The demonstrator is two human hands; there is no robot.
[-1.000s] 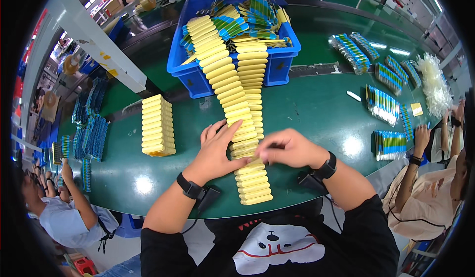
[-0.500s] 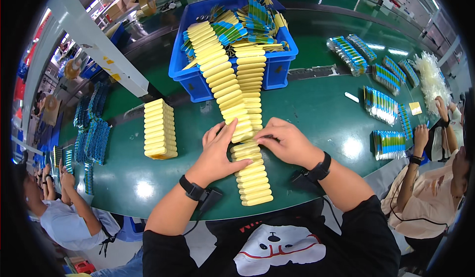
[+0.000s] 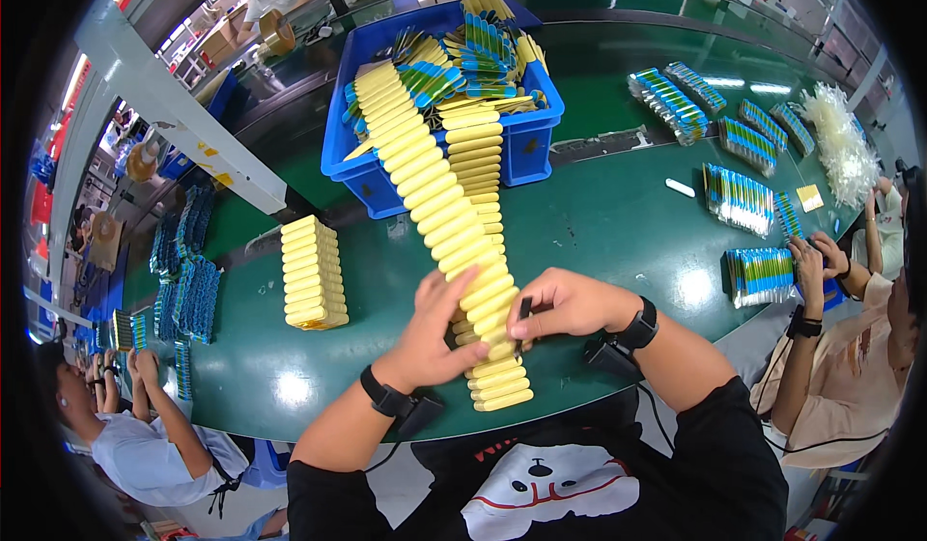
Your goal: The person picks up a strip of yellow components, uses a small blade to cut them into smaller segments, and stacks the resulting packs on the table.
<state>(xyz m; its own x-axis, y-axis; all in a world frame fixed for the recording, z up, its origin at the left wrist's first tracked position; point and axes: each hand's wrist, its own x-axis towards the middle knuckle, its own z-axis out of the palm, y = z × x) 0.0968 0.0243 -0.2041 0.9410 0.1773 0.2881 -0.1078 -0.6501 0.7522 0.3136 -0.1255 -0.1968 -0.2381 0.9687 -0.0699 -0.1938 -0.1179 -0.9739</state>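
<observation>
A long row of flat yellow packs (image 3: 439,208) runs from the blue crate (image 3: 526,150) down the green table (image 3: 618,222) to its near edge. My left hand (image 3: 425,333) lies flat against the left side of the row near its lower end, fingers spread. My right hand (image 3: 565,307) pinches the right edge of the same packs, where a small dark part shows between thumb and fingers. Both wrists wear black bands.
A separate stack of yellow packs (image 3: 311,272) stands to the left. Blue-green packs (image 3: 739,198) lie in bundles at the right, with more in the crate. One person sits at the right (image 3: 840,348), another at the lower left (image 3: 145,435).
Both hands stayed on the lower part of the yellow row and shifted slightly. The view moved closer to the table.
</observation>
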